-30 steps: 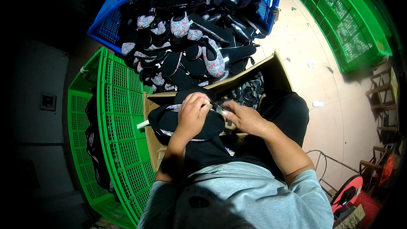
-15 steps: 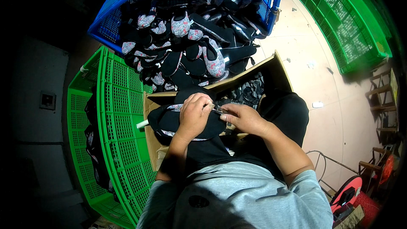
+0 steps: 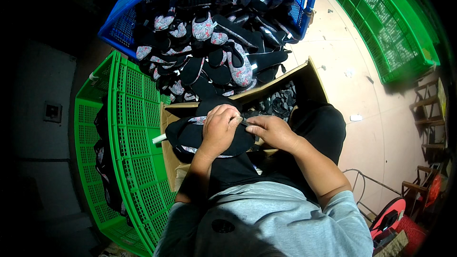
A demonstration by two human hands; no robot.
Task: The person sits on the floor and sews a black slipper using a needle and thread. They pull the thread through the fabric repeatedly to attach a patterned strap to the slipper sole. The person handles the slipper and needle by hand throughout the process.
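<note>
On my lap lie black slippers (image 3: 188, 135) with strips of grey-and-pink floral cloth along their edges. My left hand (image 3: 220, 127) is closed on one slipper at its right end, thumb and fingers pinched together. Close beside it, my right hand (image 3: 273, 132) grips a small dark tool (image 3: 245, 121) between thumb and fingers, its tip against the left fingertips. The tool's exact kind is too small to make out. Under and beyond my hands stands an open cardboard box (image 3: 313, 77) holding dark cloth scraps (image 3: 276, 102).
Ahead, a blue plastic crate (image 3: 114, 26) overflows with black and floral slippers (image 3: 240, 66). A green crate (image 3: 138, 147) with dark items stands at the left. Another green crate (image 3: 381, 33) stands far right. Wooden racks (image 3: 431, 109) and a red-and-black seat (image 3: 388, 216) are at the right.
The right hand has shifted and turned slightly around the tool, which shows darker now. The left hand and the slippers have barely moved.
</note>
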